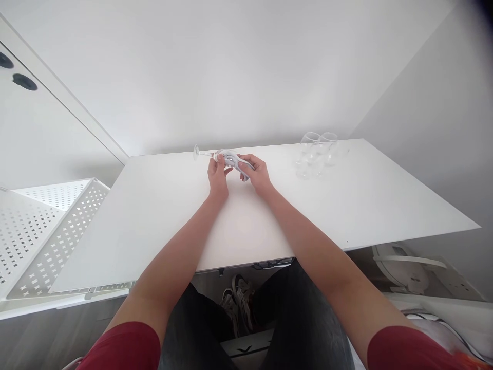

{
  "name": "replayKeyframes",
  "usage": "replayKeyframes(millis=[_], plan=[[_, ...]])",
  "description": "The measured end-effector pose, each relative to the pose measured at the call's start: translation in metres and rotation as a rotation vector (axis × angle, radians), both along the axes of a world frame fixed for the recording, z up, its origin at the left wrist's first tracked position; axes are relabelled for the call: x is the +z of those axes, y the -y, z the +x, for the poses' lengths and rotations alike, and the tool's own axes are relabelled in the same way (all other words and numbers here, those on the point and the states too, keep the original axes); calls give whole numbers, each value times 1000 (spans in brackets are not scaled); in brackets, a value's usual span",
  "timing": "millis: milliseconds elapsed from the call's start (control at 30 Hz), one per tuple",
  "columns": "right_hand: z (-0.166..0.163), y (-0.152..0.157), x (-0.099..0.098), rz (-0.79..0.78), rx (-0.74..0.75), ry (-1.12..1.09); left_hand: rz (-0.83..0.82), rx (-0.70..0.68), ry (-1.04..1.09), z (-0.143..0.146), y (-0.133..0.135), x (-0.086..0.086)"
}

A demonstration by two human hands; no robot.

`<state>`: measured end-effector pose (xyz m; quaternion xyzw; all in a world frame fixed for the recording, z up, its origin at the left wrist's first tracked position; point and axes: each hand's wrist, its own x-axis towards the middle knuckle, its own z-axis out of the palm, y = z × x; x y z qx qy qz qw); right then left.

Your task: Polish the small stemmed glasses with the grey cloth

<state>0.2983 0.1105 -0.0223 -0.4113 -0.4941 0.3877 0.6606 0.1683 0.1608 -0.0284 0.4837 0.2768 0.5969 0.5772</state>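
Head view: a stemmed glass (205, 154) lies sideways above the table's back edge, its bowl mostly hidden by a pale cloth (235, 161) and fingers. The left hand (218, 177) grasps the bowl; the right hand (259, 173) pinches the cloth. Clear glasses (316, 150) blur together, hard to count, near the back edge. White table (165, 210) stretches out on both sides. A dark V-like mark (244, 349) shows below; print on the white appliance (408, 275) is too small to read.
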Motion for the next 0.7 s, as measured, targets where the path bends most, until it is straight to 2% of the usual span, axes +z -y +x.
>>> replayKeyframes(millis=[100, 167, 233, 333, 400, 600, 700], plan=[[-8, 5, 1, 75, -17, 228, -55, 48, 33, 0, -4, -3], [-10, 5, 0, 55, 31, 274, -39, 29, 17, 0, -4, -3], [-8, 2, -2, -10, 110, 189, -10, -7, -6, 0, -2, -2], [0, -2, -5, -104, 248, -75, 13, -61, -12, 1, 2, 1], [4, -2, -4, -135, 278, -165, 22, -105, -12, 1, 4, 2], [-10, 7, 4, -28, 202, 104, -48, -82, 9, 1, 3, 1], [-13, 7, 5, -73, 230, 43, -88, -151, 8, 0, 4, 2]])
